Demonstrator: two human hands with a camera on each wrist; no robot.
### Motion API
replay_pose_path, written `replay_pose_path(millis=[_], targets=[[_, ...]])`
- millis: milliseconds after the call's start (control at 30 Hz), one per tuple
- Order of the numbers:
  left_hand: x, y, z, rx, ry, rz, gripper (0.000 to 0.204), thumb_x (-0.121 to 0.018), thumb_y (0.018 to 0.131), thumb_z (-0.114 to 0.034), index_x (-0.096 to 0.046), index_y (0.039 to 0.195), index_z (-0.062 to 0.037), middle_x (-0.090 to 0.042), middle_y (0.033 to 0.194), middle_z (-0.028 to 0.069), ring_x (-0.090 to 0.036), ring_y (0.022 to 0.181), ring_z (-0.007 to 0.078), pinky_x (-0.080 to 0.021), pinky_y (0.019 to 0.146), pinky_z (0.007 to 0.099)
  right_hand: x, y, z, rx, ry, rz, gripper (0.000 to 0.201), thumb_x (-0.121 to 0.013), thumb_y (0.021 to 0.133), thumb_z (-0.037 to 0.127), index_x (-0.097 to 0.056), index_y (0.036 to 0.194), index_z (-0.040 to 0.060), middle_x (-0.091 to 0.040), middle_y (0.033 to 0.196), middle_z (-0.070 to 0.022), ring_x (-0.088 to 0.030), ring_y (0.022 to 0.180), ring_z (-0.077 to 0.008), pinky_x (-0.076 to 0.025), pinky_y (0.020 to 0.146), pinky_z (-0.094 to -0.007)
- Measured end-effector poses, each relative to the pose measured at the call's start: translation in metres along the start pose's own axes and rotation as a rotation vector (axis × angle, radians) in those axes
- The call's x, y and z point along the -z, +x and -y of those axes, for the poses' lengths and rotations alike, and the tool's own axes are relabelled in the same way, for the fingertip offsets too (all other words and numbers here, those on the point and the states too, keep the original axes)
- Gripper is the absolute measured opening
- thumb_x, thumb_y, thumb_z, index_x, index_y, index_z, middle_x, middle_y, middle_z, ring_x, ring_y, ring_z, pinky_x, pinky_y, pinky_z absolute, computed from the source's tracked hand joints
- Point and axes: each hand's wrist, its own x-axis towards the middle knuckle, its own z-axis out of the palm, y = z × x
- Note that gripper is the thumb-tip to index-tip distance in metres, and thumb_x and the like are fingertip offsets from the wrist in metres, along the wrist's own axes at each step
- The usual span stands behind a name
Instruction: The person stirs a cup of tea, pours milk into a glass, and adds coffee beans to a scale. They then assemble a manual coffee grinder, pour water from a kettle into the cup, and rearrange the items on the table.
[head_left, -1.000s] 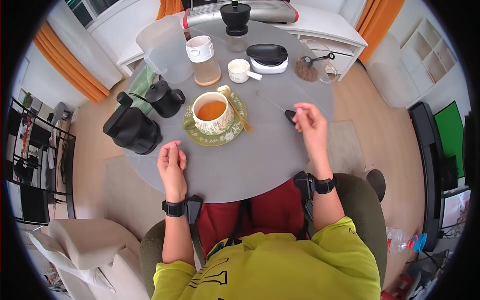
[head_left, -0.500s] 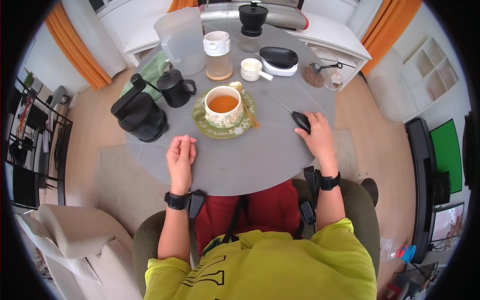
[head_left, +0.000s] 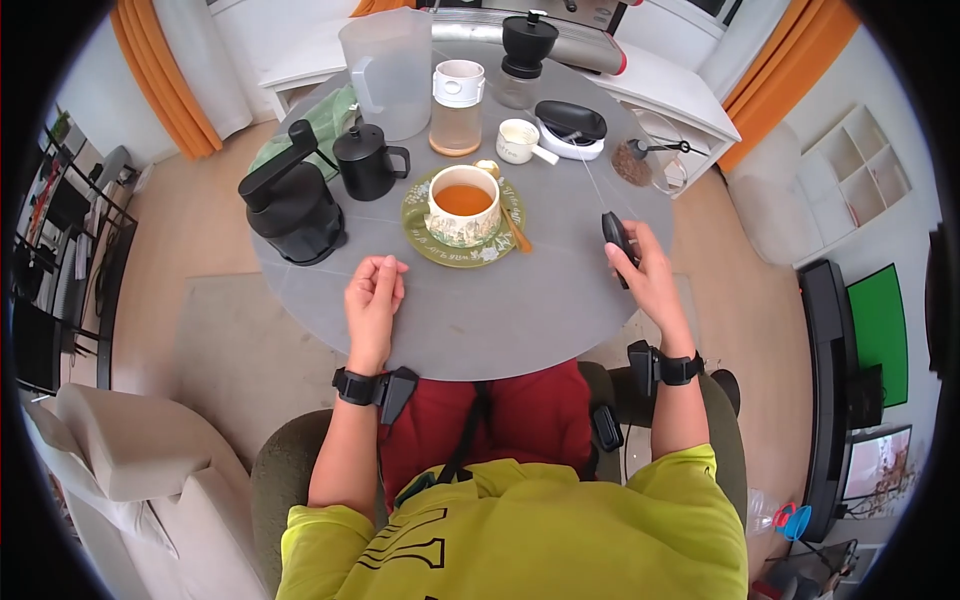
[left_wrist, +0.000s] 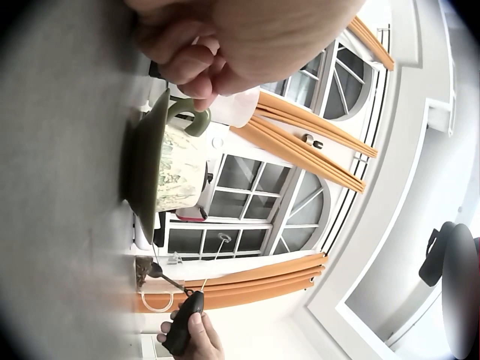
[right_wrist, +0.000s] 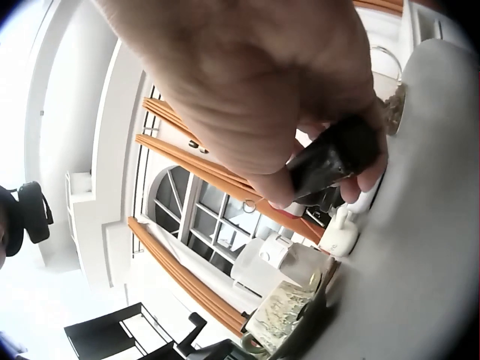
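Observation:
My right hand (head_left: 652, 275) grips the black handle of a handheld milk frother (head_left: 617, 245) above the right side of the grey table. In the left wrist view the frother (left_wrist: 184, 324) points upward, its thin wire ending in a small ring. The handle (right_wrist: 337, 157) lies between thumb and fingers in the right wrist view. My left hand (head_left: 372, 308) rests near the table's front edge, fingers loosely curled around nothing. Between the hands and farther back, a patterned cup (head_left: 462, 228) of orange-brown liquid stands on a green saucer (head_left: 425, 243), with a golden spoon (head_left: 518, 232) beside it.
Left of the saucer stand a black lever device (head_left: 295, 222) and a black kettle (head_left: 370, 165). Behind are a clear pitcher (head_left: 395, 85), a white-lidded bottle (head_left: 456, 120), a small white handled cup (head_left: 518, 142), a scale (head_left: 575, 148), a grinder (head_left: 528, 45) and a glass vessel (head_left: 632, 163) of brown grounds.
My right hand has closed around the frother's handle and raised it from the table, tilting its wire end upward. The left hand stays loosely curled near the front edge.

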Motion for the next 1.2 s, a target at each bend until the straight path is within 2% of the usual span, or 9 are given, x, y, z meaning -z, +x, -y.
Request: replay_pose_path(millis=[67,200,267,367,433,500,667,867,1200], targets=[[0.0,0.0,0.0,0.001,0.006,-0.001,0.02,-0.052,0.099,-0.021,-0.059,0.09,-0.0055,-0.046,0.063,-0.0067,-0.035,0.054,0.0001,-0.025,0.046,0.0174,0.002,0.002,0.01,0.007,0.163,0.044,0.035,-0.065,0.089,0.024,-0.053,0.113,0.0012,-0.058,0.094,-0.0139,-0.055,0.079,-0.0224,-0.046,0.076,-0.0341],[0.001,-0.001,0.0,-0.004,-0.009,0.006,0.02,-0.052,0.099,-0.022,-0.059,0.089,-0.0056,-0.046,0.063,-0.0069,-0.034,0.054,0.0001,-0.025,0.047,0.0174,0.007,0.015,0.042,0.16,0.031,-0.014,0.035,-0.065,0.089,0.025,-0.053,0.113,0.0025,-0.06,0.095,-0.0141,-0.057,0.079,-0.0271,-0.047,0.074,-0.035],[0.001,-0.001,-0.001,0.015,-0.022,0.016,0.02,-0.052,0.099,-0.021,-0.059,0.089,-0.0052,-0.046,0.064,-0.0067,-0.034,0.053,0.0002,-0.025,0.047,0.0174,0.015,0.026,0.061,0.426,-0.345,-0.106,0.035,-0.065,0.087,0.025,-0.054,0.114,0.0054,-0.059,0.097,-0.0128,-0.058,0.079,-0.0317,-0.048,0.072,-0.0374],[0.001,-0.001,-0.001,0.017,-0.017,0.018,0.02,-0.052,0.099,-0.021,-0.059,0.089,-0.0048,-0.045,0.063,-0.0066,-0.034,0.054,0.0002,-0.025,0.047,0.0174,0.032,0.046,0.099,0.573,-0.613,-0.062,0.037,-0.067,0.084,0.024,-0.054,0.115,0.0081,-0.056,0.095,-0.0121,-0.057,0.08,-0.0346,-0.048,0.069,-0.0408],[0.002,-0.001,-0.002,0.027,-0.021,0.015,0.02,-0.052,0.099,-0.021,-0.059,0.089,-0.0047,-0.045,0.063,-0.0065,-0.034,0.054,0.0002,-0.025,0.047,0.0175,0.042,0.064,0.117,0.617,-0.712,-0.021,0.039,-0.069,0.081,0.022,-0.054,0.115,0.0096,-0.052,0.09,-0.0105,-0.057,0.078,-0.0306,-0.047,0.068,-0.0402],[0.001,-0.001,-0.002,0.039,-0.026,0.015,0.02,-0.052,0.099,-0.021,-0.059,0.089,-0.0045,-0.045,0.063,-0.0065,-0.033,0.054,0.0002,-0.025,0.047,0.0176,0.05,0.082,0.135,0.894,-0.913,0.029,0.042,-0.071,0.078,0.021,-0.054,0.115,0.0106,-0.051,0.087,-0.0081,-0.055,0.08,-0.0259,-0.046,0.07,-0.0361],[0.001,-0.002,-0.003,0.031,-0.017,0.018,0.021,-0.052,0.099,-0.021,-0.059,0.089,-0.0039,-0.045,0.063,-0.0064,-0.033,0.053,0.0002,-0.024,0.047,0.018,0.045,0.121,0.161,1.168,-1.268,0.153,0.046,-0.068,0.068,0.004,-0.055,0.11,0.0146,-0.051,0.096,0.0021,-0.051,0.097,-0.0157,-0.041,0.081,-0.0303],[0.003,-0.001,0.0,0.042,-0.03,0.018,0.021,-0.051,0.099,-0.02,-0.059,0.089,-0.0038,-0.045,0.063,-0.0068,-0.033,0.053,0.0,-0.024,0.046,0.0181,0.021,0.14,0.182,1.439,-1.501,0.073,0.028,-0.065,0.075,0.012,-0.055,0.101,0.0143,-0.05,0.093,0.0061,-0.05,0.092,-0.0107,-0.04,0.08,-0.0268],[0.004,-0.002,0.0,0.042,-0.006,0.026,0.022,-0.051,0.099,-0.021,-0.06,0.088,-0.0044,-0.046,0.062,-0.007,-0.034,0.052,-0.0003,-0.025,0.046,0.0184,0.0,0.138,0.195,1.442,-1.54,0.144,0.032,-0.06,0.078,0.011,-0.058,0.109,0.011,-0.05,0.093,0.004,-0.049,0.094,-0.0122,-0.04,0.081,-0.0269]])
